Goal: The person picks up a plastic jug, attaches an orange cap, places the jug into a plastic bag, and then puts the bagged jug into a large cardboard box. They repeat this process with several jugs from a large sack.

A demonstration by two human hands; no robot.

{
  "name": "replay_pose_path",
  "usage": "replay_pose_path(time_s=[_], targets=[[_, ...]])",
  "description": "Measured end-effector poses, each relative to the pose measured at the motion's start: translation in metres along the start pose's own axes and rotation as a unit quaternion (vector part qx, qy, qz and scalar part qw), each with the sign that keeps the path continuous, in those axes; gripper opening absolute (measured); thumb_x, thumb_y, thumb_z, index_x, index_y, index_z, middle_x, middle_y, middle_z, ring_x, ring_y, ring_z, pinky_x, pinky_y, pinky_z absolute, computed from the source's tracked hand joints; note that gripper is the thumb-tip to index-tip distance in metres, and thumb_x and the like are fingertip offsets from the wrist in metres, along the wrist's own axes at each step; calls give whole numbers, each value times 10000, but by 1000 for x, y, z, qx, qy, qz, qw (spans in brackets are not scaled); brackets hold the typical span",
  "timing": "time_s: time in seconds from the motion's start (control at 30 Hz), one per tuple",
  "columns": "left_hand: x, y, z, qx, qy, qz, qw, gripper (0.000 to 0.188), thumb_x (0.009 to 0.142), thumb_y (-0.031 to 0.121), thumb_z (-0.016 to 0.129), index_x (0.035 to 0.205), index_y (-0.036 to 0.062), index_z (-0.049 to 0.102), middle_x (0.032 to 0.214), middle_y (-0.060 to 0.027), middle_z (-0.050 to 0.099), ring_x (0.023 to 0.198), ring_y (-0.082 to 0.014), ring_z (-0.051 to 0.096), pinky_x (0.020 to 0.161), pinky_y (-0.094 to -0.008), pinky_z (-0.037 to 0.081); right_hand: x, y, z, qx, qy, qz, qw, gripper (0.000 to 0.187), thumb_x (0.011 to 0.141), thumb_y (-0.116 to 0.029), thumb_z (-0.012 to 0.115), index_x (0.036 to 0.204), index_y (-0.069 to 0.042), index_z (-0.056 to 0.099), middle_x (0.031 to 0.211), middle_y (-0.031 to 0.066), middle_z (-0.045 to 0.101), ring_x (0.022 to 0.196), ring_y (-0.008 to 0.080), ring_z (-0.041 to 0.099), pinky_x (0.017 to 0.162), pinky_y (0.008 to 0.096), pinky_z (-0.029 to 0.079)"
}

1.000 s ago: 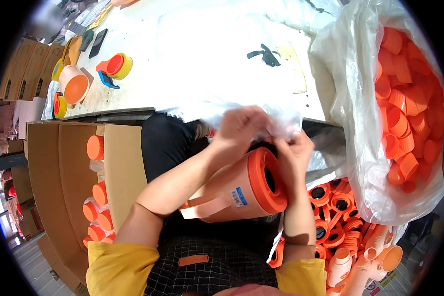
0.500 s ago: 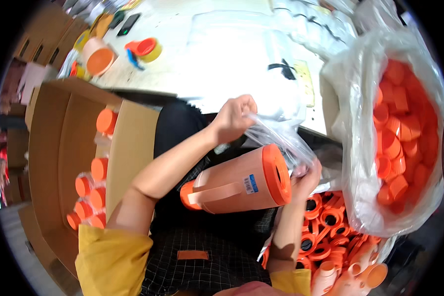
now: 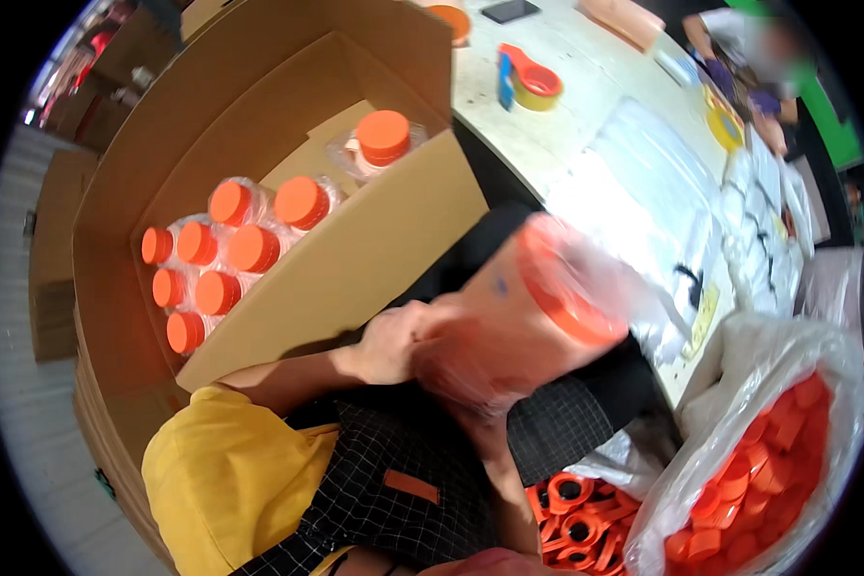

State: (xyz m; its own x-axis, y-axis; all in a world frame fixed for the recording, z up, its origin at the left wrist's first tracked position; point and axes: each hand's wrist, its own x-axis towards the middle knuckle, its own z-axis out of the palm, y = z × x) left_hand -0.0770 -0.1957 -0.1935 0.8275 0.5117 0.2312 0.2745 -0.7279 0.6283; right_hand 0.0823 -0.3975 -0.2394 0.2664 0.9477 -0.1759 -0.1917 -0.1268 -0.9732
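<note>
A large peach jug [image 3: 490, 326] with an orange lid [image 3: 576, 288] lies tilted over my lap, smeared by motion. Clear plastic film [image 3: 634, 288] surrounds it, a bag by its look, and its loose end trails past the lid. My left hand [image 3: 398, 341] is closed on the jug's lower end from the left, fingers pressed together. Against the jug's near side rests my right hand [image 3: 483, 430]; its fingers are hidden and blurred.
On my left, an open cardboard box [image 3: 355, 259] holds several bagged bottles with orange caps [image 3: 253, 249]. Tape rolls [image 3: 538, 86] and flat clear bags [image 3: 653, 173] lie on the white table [image 3: 586, 58]. Right: a sack [image 3: 720, 384] of orange caps, lids [image 3: 581, 523] below. Another person [image 3: 739, 48] sits opposite.
The view has swung left toward the box. The plastic bag, earlier stretched between my hands beside the jug's lid, now covers the jug, and both hands have moved to its lower end.
</note>
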Motion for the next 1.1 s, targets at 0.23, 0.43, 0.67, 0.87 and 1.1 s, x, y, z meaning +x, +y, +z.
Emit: replay_pose_path(time_s=[0.23,0.43,0.67,0.87,1.1], targets=[[-32,-123,-115,-8,249,-127,960,420,1016,285,546,1337,15,580,1216,-159,664,1087,-323,642,910,-422,520,99,-143,73,-114,-180,-237,948,743,759,-40,840,1427,-14,514,1249,133,682,1011,268,701,914,363,551],[-84,-299,-212,14,126,-475,871,393,1028,233,452,1226,-73,600,1147,-224,689,1115,-317,661,903,-426,517,79,-110,69,-150,-167,-136,965,611,812,27,744,1394,-17,563,1202,127,708,1021,213,695,937,345,543],[-64,-284,-134,177,76,-311,931,332,1008,174,534,1225,-65,611,1149,-208,688,1083,-316,666,902,-405,536,-33,-50,-33,-172,203,30,963,365,886,36,694,1245,-20,656,1050,85,689,902,174,666,851,294,525],[-76,-256,-150,305,154,-283,896,296,991,124,604,1224,-57,621,1151,-194,686,1055,-315,670,902,-388,551,-164,-5,-112,-365,553,17,749,403,860,-50,731,1246,-19,618,1141,126,669,1078,264,644,913,381,527],[85,-127,-51,144,76,-4,987,314,1066,198,572,1283,-27,598,1233,-163,640,1113,-285,636,976,-372,514,-447,33,-107,-590,561,479,328,659,790,-221,820,1379,-110,547,1282,162,576,1236,371,527,1081,487,413]])
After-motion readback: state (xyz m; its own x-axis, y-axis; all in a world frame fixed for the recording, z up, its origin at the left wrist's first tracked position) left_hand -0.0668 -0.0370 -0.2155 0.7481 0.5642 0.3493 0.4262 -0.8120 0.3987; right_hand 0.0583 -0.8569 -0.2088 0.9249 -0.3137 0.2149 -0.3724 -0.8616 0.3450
